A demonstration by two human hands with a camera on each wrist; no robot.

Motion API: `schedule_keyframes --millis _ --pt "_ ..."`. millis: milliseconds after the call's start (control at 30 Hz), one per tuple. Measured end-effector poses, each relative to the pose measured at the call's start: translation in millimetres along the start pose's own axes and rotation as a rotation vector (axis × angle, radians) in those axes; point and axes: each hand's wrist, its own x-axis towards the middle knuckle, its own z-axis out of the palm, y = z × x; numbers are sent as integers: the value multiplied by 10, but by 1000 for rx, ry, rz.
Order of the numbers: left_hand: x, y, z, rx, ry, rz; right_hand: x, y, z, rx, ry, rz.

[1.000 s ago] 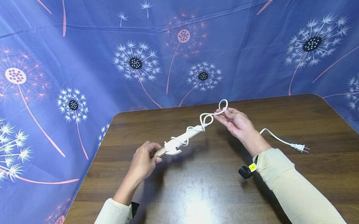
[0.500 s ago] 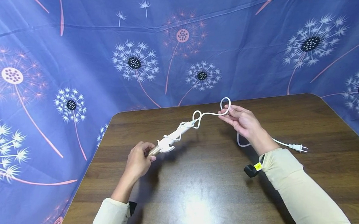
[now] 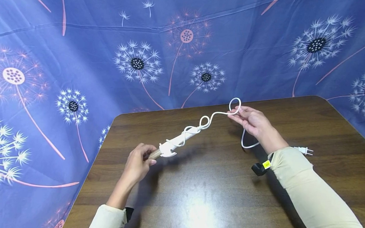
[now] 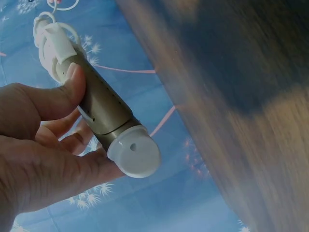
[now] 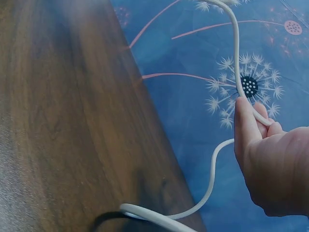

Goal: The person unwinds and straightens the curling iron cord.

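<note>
Left grip (image 3: 137, 162): holding curling iron (image 3: 177, 140) | Right grip (image 3: 255, 123): pinching cord (image 3: 220, 113), moved rightward

At lower left of the head view I see a cream sleeve (image 3: 108, 220) with a black piece (image 3: 129, 213) beside it, below a bare left hand (image 3: 138, 163). At lower right, a wrinkled beige sleeve (image 3: 315, 194), a rounded black device (image 3: 258, 169) and yellow tag (image 3: 266, 164) near the bare right hand (image 3: 257, 123).

Plug (image 3: 304, 151) right of wand (image 3: 176, 141), cloth (image 3: 249, 55) behind table (image 3: 216, 176)
</note>
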Motion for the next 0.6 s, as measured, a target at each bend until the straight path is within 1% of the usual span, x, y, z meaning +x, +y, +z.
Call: schedule_keyframes --millis 133,300,467,600 --pt "-16 -28 -14 20 -8 27 -3 -39 28 -1 2 -36" --pt "-18 -72 -19 28 -13 43 -17 -84 52 25 -19 -74" --pt "-19 -88 -28 43 -10 47 -28 -110 45 49 -58 -117" --pt "-21 -92 -35 60 -8 41 -47 -147 43 110 -82 -142"
